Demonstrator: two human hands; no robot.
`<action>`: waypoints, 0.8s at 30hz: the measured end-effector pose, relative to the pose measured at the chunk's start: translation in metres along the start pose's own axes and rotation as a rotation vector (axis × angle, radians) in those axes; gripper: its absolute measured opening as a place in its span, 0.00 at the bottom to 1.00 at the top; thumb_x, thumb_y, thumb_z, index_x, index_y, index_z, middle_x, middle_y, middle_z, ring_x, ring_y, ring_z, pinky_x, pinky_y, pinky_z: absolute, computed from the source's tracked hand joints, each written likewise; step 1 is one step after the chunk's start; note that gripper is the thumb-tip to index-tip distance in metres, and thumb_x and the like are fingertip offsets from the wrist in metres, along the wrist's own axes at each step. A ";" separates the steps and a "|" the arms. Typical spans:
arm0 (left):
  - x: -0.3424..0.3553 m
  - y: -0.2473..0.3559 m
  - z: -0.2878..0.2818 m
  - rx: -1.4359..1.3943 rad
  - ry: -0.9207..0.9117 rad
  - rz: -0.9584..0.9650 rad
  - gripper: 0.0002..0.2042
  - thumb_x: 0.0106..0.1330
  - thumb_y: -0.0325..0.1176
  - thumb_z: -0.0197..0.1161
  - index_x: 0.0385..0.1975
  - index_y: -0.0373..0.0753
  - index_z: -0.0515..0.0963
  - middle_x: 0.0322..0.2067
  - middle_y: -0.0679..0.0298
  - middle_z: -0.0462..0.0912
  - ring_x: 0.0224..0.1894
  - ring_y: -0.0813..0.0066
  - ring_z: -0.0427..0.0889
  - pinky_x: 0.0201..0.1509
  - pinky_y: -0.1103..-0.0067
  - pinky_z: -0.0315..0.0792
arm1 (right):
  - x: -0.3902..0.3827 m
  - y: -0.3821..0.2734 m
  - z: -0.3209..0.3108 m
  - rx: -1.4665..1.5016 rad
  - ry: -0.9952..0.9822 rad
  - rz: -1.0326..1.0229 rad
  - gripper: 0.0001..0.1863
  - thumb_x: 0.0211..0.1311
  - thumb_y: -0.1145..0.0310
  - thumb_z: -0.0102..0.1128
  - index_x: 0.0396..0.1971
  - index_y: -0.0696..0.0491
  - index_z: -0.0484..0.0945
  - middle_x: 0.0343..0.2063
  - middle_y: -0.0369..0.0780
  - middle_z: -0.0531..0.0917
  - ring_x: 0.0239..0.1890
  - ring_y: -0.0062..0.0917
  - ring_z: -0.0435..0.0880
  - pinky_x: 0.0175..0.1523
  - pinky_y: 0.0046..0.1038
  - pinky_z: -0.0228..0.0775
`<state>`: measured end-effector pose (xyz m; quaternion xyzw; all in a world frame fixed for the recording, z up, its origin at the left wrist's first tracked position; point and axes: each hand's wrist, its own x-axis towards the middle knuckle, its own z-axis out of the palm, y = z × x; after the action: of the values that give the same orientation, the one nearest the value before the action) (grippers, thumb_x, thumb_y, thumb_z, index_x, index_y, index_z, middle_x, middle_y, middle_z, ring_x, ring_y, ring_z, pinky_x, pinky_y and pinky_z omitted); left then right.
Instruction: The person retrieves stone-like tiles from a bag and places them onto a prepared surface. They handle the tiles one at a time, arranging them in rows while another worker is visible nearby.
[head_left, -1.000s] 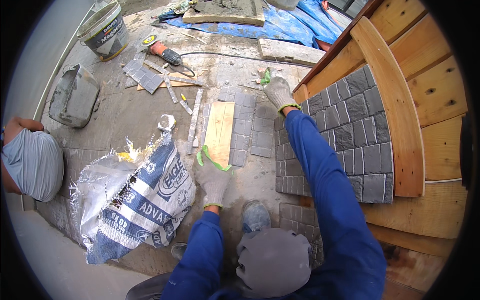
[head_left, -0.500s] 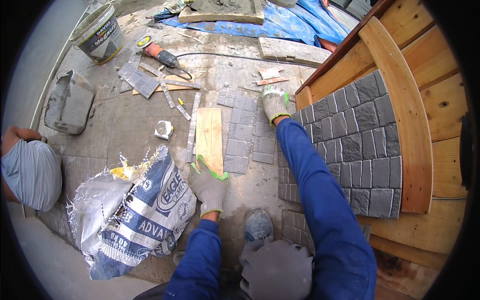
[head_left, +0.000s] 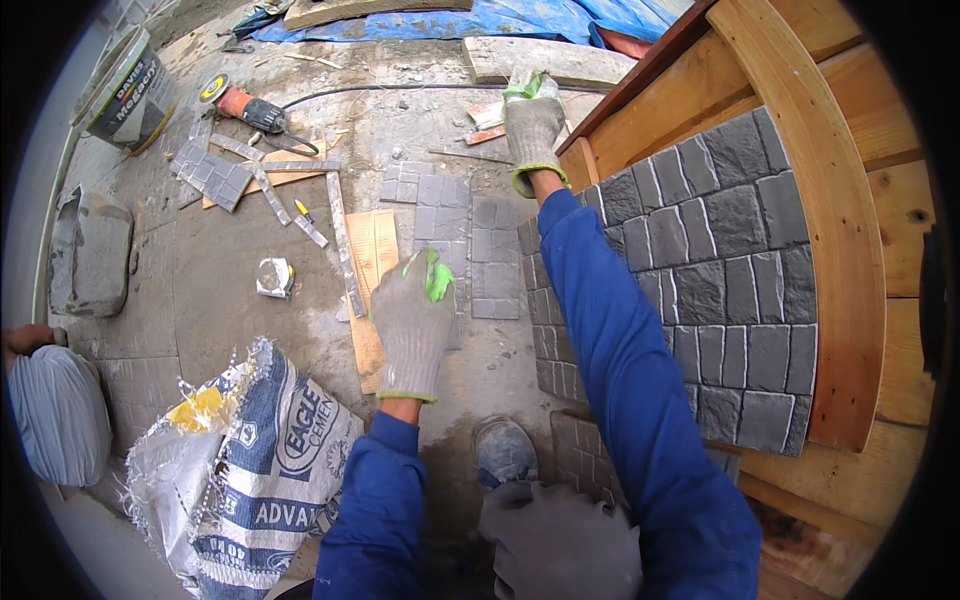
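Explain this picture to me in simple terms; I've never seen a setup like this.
There is no machine here, just a person's two gloved hands. The view comes from a wide fisheye camera on their head, looking down, so straight edges bend.

The left hand is over the right edge of a wooden board, with grey tiles nearby. The right hand is farther forward, beside a reddish strip. Whether either grips anything is unclear.

On the ground to the left are a grinder, a bucket and a sack.
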<state>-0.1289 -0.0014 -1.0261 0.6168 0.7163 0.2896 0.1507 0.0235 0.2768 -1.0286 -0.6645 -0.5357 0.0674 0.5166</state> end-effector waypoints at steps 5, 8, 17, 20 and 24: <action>0.126 0.003 0.059 0.126 -0.166 0.232 0.15 0.63 0.37 0.63 0.48 0.42 0.82 0.44 0.56 0.86 0.48 0.52 0.84 0.53 0.61 0.76 | -0.030 -0.051 0.001 0.468 -0.040 -0.045 0.13 0.64 0.68 0.65 0.46 0.58 0.80 0.36 0.45 0.88 0.35 0.36 0.88 0.42 0.33 0.78; 0.185 -0.013 0.094 0.376 -0.246 0.362 0.12 0.65 0.37 0.61 0.44 0.41 0.84 0.41 0.58 0.87 0.46 0.53 0.86 0.52 0.60 0.75 | -0.043 -0.066 -0.012 0.234 -0.195 -0.173 0.13 0.64 0.67 0.64 0.45 0.58 0.81 0.35 0.46 0.88 0.33 0.37 0.87 0.41 0.34 0.78; 0.214 -0.027 0.145 0.547 -0.258 0.214 0.10 0.65 0.36 0.60 0.40 0.42 0.86 0.40 0.57 0.88 0.46 0.54 0.86 0.52 0.60 0.74 | -0.060 -0.062 -0.052 -0.131 -0.451 -0.334 0.15 0.65 0.61 0.59 0.37 0.59 0.84 0.30 0.53 0.86 0.28 0.47 0.85 0.36 0.44 0.77; 0.202 -0.027 0.134 0.551 -0.158 0.366 0.10 0.65 0.34 0.59 0.37 0.42 0.88 0.38 0.55 0.88 0.45 0.54 0.87 0.49 0.60 0.75 | -0.044 -0.040 -0.046 -0.271 -0.384 -0.383 0.14 0.61 0.62 0.59 0.33 0.59 0.85 0.30 0.54 0.85 0.31 0.49 0.86 0.37 0.45 0.77; 0.192 -0.045 0.101 0.586 -0.210 0.383 0.11 0.65 0.33 0.58 0.39 0.42 0.87 0.43 0.53 0.87 0.47 0.54 0.86 0.49 0.59 0.77 | -0.034 0.014 -0.033 -0.500 -0.505 -0.140 0.15 0.59 0.63 0.59 0.35 0.59 0.85 0.32 0.54 0.86 0.35 0.50 0.86 0.41 0.46 0.78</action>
<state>-0.1446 0.2050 -1.1054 0.7831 0.6210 0.0298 -0.0166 0.0399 0.2310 -1.0401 -0.6944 -0.6906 0.0609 0.1928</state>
